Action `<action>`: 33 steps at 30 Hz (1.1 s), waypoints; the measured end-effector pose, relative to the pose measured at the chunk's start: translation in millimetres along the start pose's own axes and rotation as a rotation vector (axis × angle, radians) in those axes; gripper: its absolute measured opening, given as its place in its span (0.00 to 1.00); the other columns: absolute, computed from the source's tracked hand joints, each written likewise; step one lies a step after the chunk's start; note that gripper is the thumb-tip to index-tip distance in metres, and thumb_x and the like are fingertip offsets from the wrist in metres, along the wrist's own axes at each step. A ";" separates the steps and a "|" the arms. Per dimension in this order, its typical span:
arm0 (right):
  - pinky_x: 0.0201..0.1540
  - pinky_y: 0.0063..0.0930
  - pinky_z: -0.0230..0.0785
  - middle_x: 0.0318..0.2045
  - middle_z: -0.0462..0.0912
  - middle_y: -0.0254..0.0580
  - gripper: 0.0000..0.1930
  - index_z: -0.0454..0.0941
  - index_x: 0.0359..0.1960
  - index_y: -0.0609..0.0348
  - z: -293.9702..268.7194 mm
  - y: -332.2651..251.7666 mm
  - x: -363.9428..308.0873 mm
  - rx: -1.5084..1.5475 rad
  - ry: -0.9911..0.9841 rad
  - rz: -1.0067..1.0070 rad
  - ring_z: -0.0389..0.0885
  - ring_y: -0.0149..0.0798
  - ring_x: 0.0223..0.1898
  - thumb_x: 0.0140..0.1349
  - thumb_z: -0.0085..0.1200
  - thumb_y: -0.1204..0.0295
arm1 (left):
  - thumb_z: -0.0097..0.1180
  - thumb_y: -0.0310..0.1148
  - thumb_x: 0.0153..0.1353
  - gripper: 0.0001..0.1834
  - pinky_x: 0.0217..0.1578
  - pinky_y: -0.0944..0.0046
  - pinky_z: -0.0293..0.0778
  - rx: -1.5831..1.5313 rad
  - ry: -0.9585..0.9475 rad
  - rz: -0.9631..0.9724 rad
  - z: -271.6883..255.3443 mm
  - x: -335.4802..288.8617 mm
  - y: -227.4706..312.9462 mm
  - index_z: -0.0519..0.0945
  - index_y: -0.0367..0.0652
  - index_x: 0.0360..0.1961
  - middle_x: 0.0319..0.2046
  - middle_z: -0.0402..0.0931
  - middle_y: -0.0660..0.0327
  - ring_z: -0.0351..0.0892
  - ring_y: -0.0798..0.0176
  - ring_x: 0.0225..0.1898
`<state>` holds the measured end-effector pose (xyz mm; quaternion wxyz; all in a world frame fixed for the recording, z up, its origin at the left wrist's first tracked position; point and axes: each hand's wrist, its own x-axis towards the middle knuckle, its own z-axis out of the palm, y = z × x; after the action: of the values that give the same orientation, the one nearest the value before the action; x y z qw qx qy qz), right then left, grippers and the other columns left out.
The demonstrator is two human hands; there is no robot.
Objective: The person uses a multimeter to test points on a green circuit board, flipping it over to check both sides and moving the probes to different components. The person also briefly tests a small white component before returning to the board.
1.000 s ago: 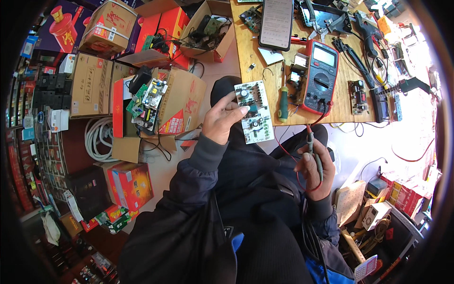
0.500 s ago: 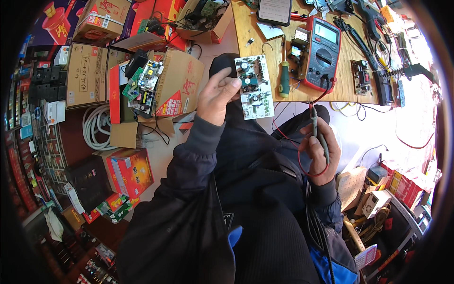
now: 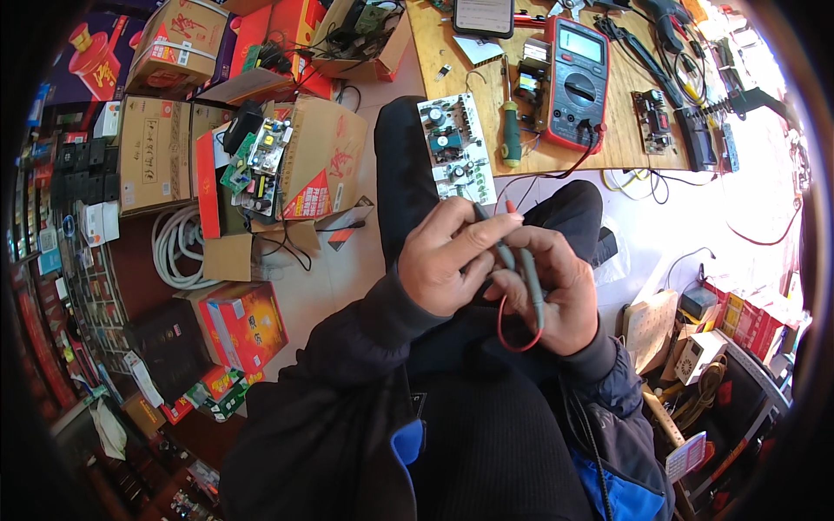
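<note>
My left hand (image 3: 445,262) and my right hand (image 3: 563,286) meet above my lap. The right hand is closed around a grey-green multimeter probe (image 3: 532,282) with a red lead looping below it. A second dark probe (image 3: 505,253) lies between the hands, pinched by my left fingers. The white circuit board (image 3: 473,154), fitted with capacitors and a transformer, rests at the table's near left corner beside my knee, with no hand on it. The red and grey multimeter (image 3: 578,87) lies on the table, its leads plugged in.
On the wooden table (image 3: 434,54) are a green-handled screwdriver (image 3: 510,139), a phone (image 3: 483,17), a small board (image 3: 653,122) and several tools. To the left, an open carton (image 3: 326,156) carries more circuit boards (image 3: 261,169). Coiled white cable (image 3: 174,252) lies beneath.
My left hand has let go of the circuit board and come down to the probes. The right hand has moved left to meet it. The view has shifted slightly.
</note>
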<state>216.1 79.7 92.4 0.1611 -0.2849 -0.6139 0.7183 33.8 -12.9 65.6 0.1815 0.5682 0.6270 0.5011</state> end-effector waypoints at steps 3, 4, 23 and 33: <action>0.46 0.26 0.84 0.42 0.89 0.42 0.21 0.76 0.62 0.67 2.7 -4.9 -0.8 -0.009 -0.064 -0.084 0.92 0.31 0.41 0.73 0.69 0.74 | 0.67 0.09 0.53 0.35 0.34 0.60 0.79 -0.059 0.080 0.018 -1.2 -3.6 -10.0 0.88 0.44 0.63 0.38 0.77 0.57 0.81 0.58 0.32; 0.47 0.26 0.84 0.43 0.89 0.43 0.21 0.77 0.62 0.67 3.0 -6.7 -1.2 -0.031 -0.024 -0.116 0.92 0.31 0.41 0.73 0.69 0.73 | 0.67 0.09 0.55 0.34 0.35 0.60 0.79 -0.069 0.121 0.003 -2.6 -5.1 -11.9 0.88 0.44 0.64 0.39 0.77 0.57 0.81 0.60 0.33; 0.44 0.27 0.75 0.40 0.83 0.44 0.16 0.86 0.59 0.69 -25.1 2.5 37.2 -0.328 0.256 -0.317 0.83 0.34 0.38 0.78 0.61 0.69 | 0.59 0.37 0.81 0.19 0.54 0.64 0.78 -0.349 0.446 -0.286 -31.2 43.8 -66.4 0.86 0.29 0.58 0.57 0.83 0.55 0.83 0.65 0.51; 0.48 0.27 0.77 0.41 0.86 0.45 0.10 0.84 0.53 0.67 -12.3 8.1 57.8 -0.128 0.300 -0.136 0.85 0.34 0.40 0.75 0.63 0.76 | 0.59 0.37 0.81 0.18 0.61 0.61 0.73 -0.259 0.320 -0.262 -22.9 58.7 -77.8 0.87 0.30 0.56 0.56 0.83 0.55 0.80 0.63 0.57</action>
<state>179.1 121.4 71.2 0.2805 -0.3565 -0.6452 0.6148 -42.6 41.4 30.6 0.2147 0.3674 0.6465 0.6332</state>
